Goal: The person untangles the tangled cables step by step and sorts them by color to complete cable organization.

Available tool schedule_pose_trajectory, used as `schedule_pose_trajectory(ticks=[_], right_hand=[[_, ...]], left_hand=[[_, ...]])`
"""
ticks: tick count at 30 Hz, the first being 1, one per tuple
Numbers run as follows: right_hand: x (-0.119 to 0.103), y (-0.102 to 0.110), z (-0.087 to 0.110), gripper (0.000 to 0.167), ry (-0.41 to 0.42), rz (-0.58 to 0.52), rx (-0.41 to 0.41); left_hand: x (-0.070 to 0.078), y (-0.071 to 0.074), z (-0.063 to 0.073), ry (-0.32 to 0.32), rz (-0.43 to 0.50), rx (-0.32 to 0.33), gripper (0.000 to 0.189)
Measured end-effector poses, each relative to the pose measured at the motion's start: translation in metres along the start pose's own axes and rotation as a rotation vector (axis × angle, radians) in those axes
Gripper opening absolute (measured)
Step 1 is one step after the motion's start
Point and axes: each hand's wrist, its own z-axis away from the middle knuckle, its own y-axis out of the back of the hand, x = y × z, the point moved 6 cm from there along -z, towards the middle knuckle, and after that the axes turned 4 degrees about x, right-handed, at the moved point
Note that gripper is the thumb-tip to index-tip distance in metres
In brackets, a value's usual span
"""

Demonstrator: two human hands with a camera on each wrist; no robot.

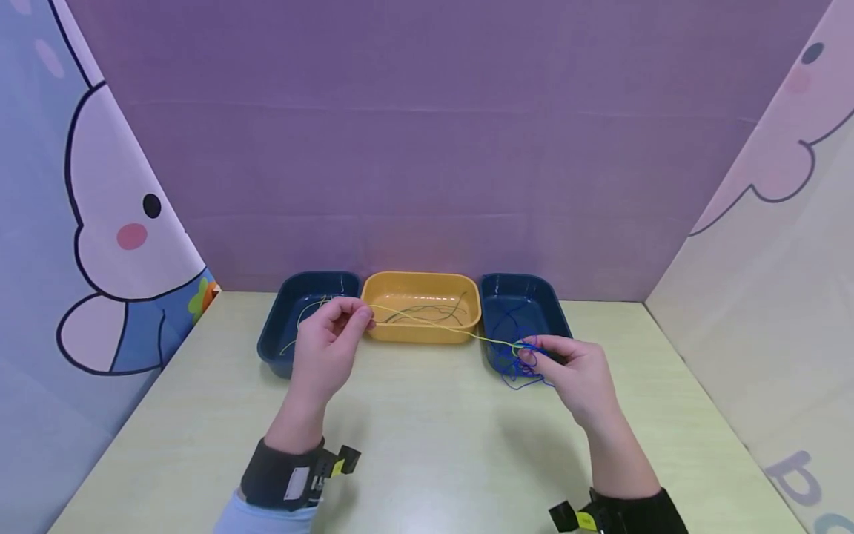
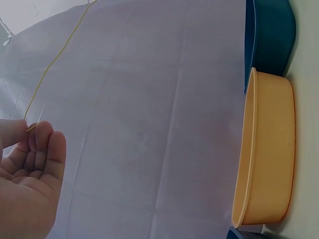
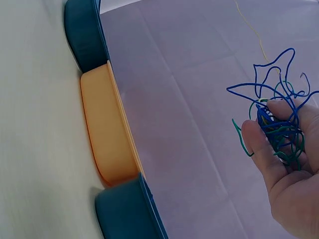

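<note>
My left hand [image 1: 327, 345] pinches one end of a thin yellow wire [image 2: 50, 65] between thumb and index finger. The wire stretches nearly taut, sloping down a little, across to my right hand [image 1: 582, 374]. There, thumb and fingers grip a loose tangle of blue and green wires [image 3: 281, 122], which the yellow wire runs into. Blue loops stick out past the fingertips and overlap the right navy bin [image 1: 547, 302] in the head view. Behind the left hand is the left navy bin [image 1: 272, 345], with a yellow strand in it.
Between the navy bins stands a yellow bin [image 1: 420, 335] holding several thin dark greenish wires. All three bins line up at the back of the pale table [image 1: 427, 437], against a purple backdrop [image 1: 427, 163]. Printed cartoon panels flank both sides.
</note>
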Motion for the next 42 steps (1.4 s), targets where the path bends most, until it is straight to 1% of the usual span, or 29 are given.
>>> schedule_pose_trajectory(ticks=[2,5,9,13,15,19,22,24,25,29,31,33,35,42], right_hand=[[0.002,0.002,-0.001,0.026,-0.004,-0.002,0.006],[0.003,0.005,-0.002,0.022,0.003,0.029,0.016],[0.002,0.009,-0.002,0.017,0.023,0.126,0.042],[0.004,0.014,-0.004,0.015,0.013,0.191,0.068],[0.005,0.016,-0.005,0.015,0.011,0.202,0.074],[0.004,0.015,-0.005,0.014,0.017,0.184,0.076],[0.003,0.016,-0.007,0.015,0.019,0.215,0.074],[0.004,0.021,-0.007,0.018,0.008,0.252,0.087],[0.005,0.024,-0.008,0.021,-0.005,0.257,0.098],[0.011,0.042,-0.007,0.031,-0.07,0.242,0.172],[0.012,0.049,-0.007,0.034,-0.087,0.201,0.193],[0.011,0.051,-0.007,0.037,-0.081,0.173,0.195],[0.01,0.05,-0.007,0.038,-0.069,0.145,0.186],[0.01,0.045,-0.008,0.035,-0.048,0.119,0.19]], left_hand=[[-0.001,0.002,-0.001,0.002,0.0,0.009,0.02],[0.0,0.003,-0.002,-0.003,0.006,0.018,0.02],[0.001,0.007,-0.002,-0.006,0.0,0.038,0.021],[-0.001,0.016,-0.004,0.009,0.004,0.071,0.021],[-0.002,0.02,-0.005,0.013,0.02,0.085,0.021],[-0.004,0.024,-0.007,-0.001,0.024,0.101,0.019],[-0.006,0.028,-0.008,-0.007,0.012,0.108,0.02],[-0.007,0.036,-0.01,0.009,0.029,0.138,0.023],[-0.008,0.042,-0.012,0.026,0.055,0.171,0.025],[-0.017,0.077,-0.013,0.11,0.109,0.362,0.027],[-0.022,0.089,-0.013,0.15,0.106,0.417,0.026],[-0.026,0.094,-0.012,0.176,0.084,0.423,0.025],[-0.029,0.096,-0.013,0.186,0.084,0.417,0.026],[-0.032,0.095,-0.014,0.188,0.071,0.43,0.032]])
